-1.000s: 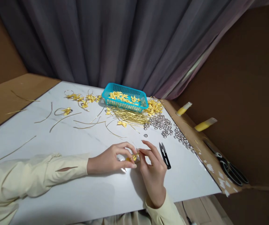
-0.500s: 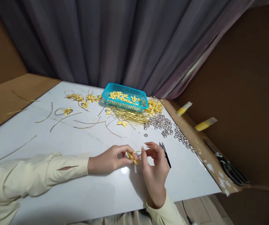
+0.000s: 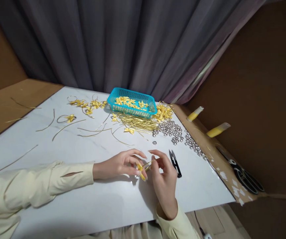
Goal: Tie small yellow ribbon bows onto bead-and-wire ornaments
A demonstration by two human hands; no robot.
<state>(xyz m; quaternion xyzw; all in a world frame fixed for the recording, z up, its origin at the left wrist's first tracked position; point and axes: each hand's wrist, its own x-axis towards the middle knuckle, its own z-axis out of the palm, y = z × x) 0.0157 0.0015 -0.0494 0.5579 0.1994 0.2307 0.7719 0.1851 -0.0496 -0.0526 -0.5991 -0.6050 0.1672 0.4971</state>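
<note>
My left hand (image 3: 123, 163) holds a yellow ribbon flower (image 3: 140, 168) between thumb and fingers, its index finger lifted off. A thin gold cord (image 3: 147, 163) runs from the flower to my right hand (image 3: 165, 176), which pinches the cord between thumb and fingers. Both hands are just above the white table top (image 3: 95, 202). Right of my right hand lie small black thread snips (image 3: 175, 164), blades pointing away. Beyond the hands a single silver heart-shaped piece (image 3: 154, 142) lies apart from a heap of similar pieces (image 3: 171, 129).
A blue basket (image 3: 133, 111) with yellow flowers stands at the back. Gold cords (image 3: 138, 122) lie in front of it, with flower loops (image 3: 164, 112) beside it. More flowers (image 3: 89, 106) and loose cords are at left. Black scissors (image 3: 245, 179) and two yellow-filled tubes (image 3: 219, 130) are at right.
My left index finger has lifted from the flower and straightened. The flower has turned a little, and the cord still spans both hands.
</note>
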